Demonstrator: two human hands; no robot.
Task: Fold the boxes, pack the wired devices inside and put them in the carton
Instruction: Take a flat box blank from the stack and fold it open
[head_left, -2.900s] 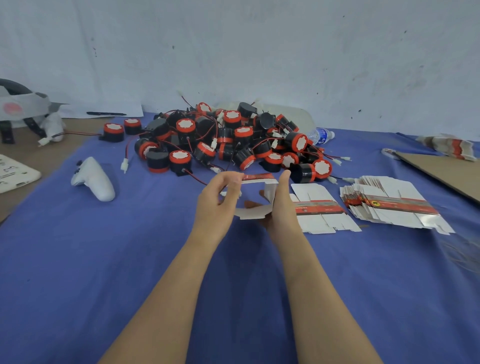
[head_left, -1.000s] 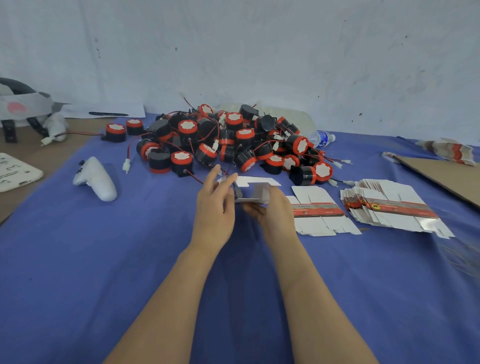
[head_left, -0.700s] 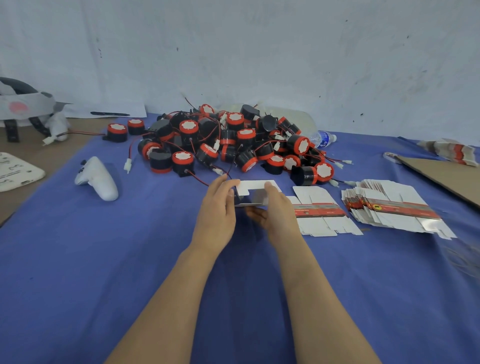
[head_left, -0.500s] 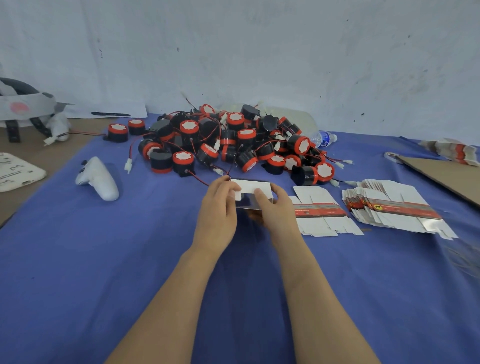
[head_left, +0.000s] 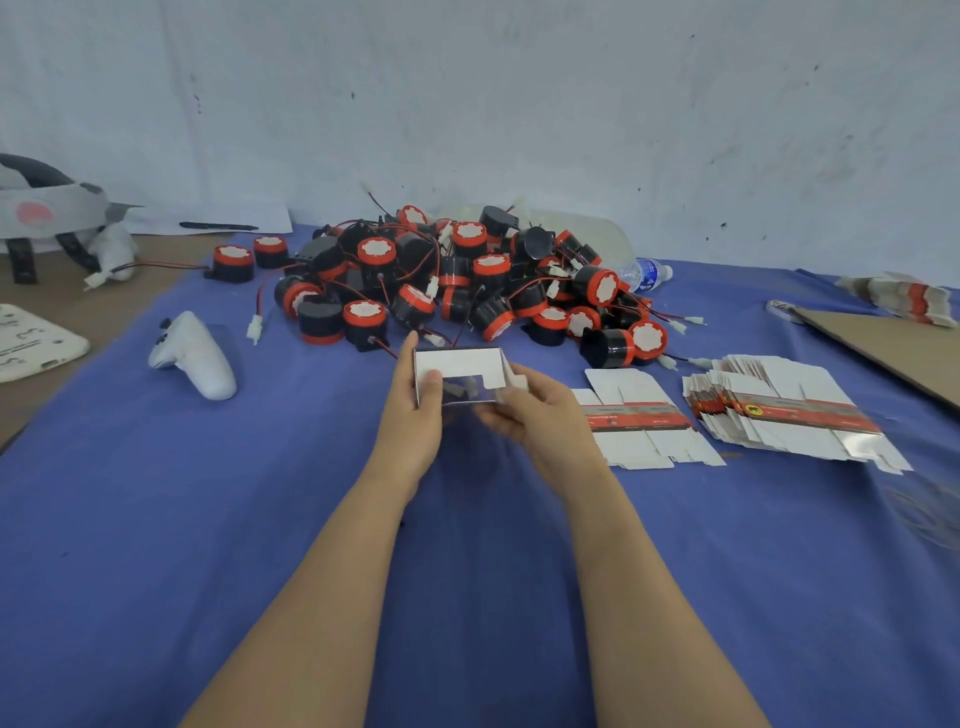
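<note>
A small, half-folded box (head_left: 460, 365) is held just above the middle of a table (head_left: 208, 545) that is covered with a soft blue cloth. The box is made of thin white card with a glossy, mirror-like outer face. A white flap with a stepped, notched lower edge is turned toward the camera, and the shadowed inside is seen beneath it.

The left hand (head_left: 410, 421) is clamped on the box's left edge, with the thumb laid on the white flap and the fingers behind. The right hand (head_left: 540, 415) is closed on the right edge, its fingers curled round and under the card. Both bare forearms are seen reaching in from the bottom of the view.

Just behind the box, a loose heap of wired devices (head_left: 467, 280) is piled. They are short black plastic cylinders with red rims and white scalloped discs on their faces, tangled in thin red and black wires that end in small white plugs.

Just right of the right hand, a few flat box blanks (head_left: 644, 436) are laid, white card crossed by a red and dark printed band. A thicker, fanned stack of blanks (head_left: 789, 421) is placed beside them, farther right. A flat brown cardboard sheet (head_left: 893, 343) is seen at the right edge.

A smooth white controller (head_left: 195, 358) is lying on the cloth to the left, and a clear plastic bottle (head_left: 647, 271) is lying behind the heap.
</note>
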